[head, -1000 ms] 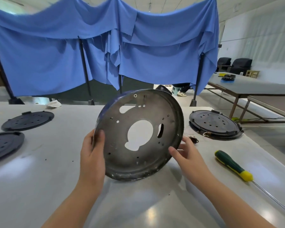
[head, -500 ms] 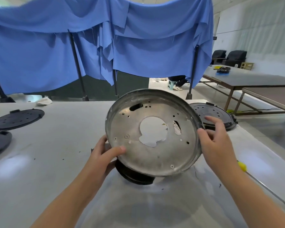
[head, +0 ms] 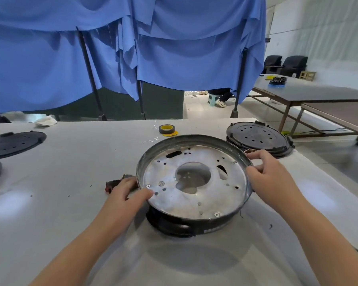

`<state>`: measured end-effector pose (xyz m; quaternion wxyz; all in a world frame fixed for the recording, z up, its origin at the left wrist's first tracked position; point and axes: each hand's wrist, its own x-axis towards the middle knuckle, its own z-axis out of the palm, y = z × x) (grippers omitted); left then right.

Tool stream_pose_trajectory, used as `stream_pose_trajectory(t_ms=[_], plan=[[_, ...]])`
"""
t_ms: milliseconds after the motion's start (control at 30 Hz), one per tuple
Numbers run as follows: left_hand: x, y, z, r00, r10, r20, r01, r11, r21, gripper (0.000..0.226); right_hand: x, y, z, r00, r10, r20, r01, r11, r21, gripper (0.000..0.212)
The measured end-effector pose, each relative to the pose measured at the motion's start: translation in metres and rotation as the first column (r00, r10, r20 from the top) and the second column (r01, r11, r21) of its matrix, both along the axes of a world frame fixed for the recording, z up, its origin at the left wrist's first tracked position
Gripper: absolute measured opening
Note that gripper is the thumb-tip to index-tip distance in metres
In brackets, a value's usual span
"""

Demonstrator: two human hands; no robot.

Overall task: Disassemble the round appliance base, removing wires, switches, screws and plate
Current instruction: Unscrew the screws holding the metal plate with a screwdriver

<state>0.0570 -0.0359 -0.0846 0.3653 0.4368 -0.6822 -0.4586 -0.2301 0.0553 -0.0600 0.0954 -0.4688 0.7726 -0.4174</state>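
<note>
The round metal plate with a large centre hole and several screws lies face up, resting on a black plastic base part on the white table. My left hand grips the plate's left rim, thumb on its inner face. At the right rim my right hand holds on with curled fingers. A small dark switch part lies just left of my left hand.
A black round cover sits right behind the plate, with wires at its edge. A yellow tape roll lies further back. Two black covers lie at the far left. Blue cloth hangs behind the table.
The plate was held upright in the air, then flipped over and lowered flat onto the black base part. Both hands stayed on its rim.
</note>
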Motion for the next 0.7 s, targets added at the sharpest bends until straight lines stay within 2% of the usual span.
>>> stream_pose_trajectory(t_ms=[233, 300, 333, 367, 433, 500, 600, 700], plan=[[-0.001, -0.001, -0.002, 0.997, 0.026, 0.072, -0.025, 1.000, -0.014, 0.019, 0.000, -0.001, -0.002, 1.000, 0.017, 0.008, -0.017, 0.996, 0.088, 0.014], [-0.001, 0.000, -0.002, 0.995, 0.023, 0.092, -0.020, 0.999, -0.037, 0.025, 0.001, -0.001, 0.000, 0.997, -0.027, -0.075, 0.032, 0.997, 0.069, 0.012], [-0.001, 0.000, -0.001, 0.995, 0.026, 0.100, -0.021, 0.999, -0.046, 0.029, -0.001, -0.001, 0.000, 0.985, -0.077, -0.153, 0.085, 0.996, 0.040, 0.021], [-0.001, 0.000, -0.001, 0.994, 0.033, 0.104, -0.028, 0.998, -0.051, 0.031, -0.003, 0.000, 0.001, 0.964, -0.136, -0.229, 0.143, 0.990, 0.013, 0.028], [0.000, 0.000, -0.001, 0.994, 0.054, 0.095, -0.049, 0.997, -0.059, 0.034, -0.010, 0.003, 0.004, 0.912, -0.232, -0.338, 0.247, 0.969, 0.000, 0.026], [-0.001, -0.001, -0.003, 0.993, 0.094, 0.078, -0.088, 0.993, -0.078, 0.048, -0.016, 0.005, 0.004, 0.876, -0.252, -0.411, 0.338, 0.929, 0.151, 0.025], [-0.002, 0.000, -0.005, 0.991, 0.134, 0.026, -0.130, 0.984, -0.123, 0.062, -0.016, 0.006, 0.000, 0.893, -0.182, -0.412, 0.380, 0.795, 0.473, 0.040], [-0.003, 0.000, -0.007, 0.992, 0.127, -0.003, -0.126, 0.982, -0.142, 0.062, -0.017, 0.004, -0.004, 0.906, -0.180, -0.384, 0.375, 0.763, 0.527, 0.044]])
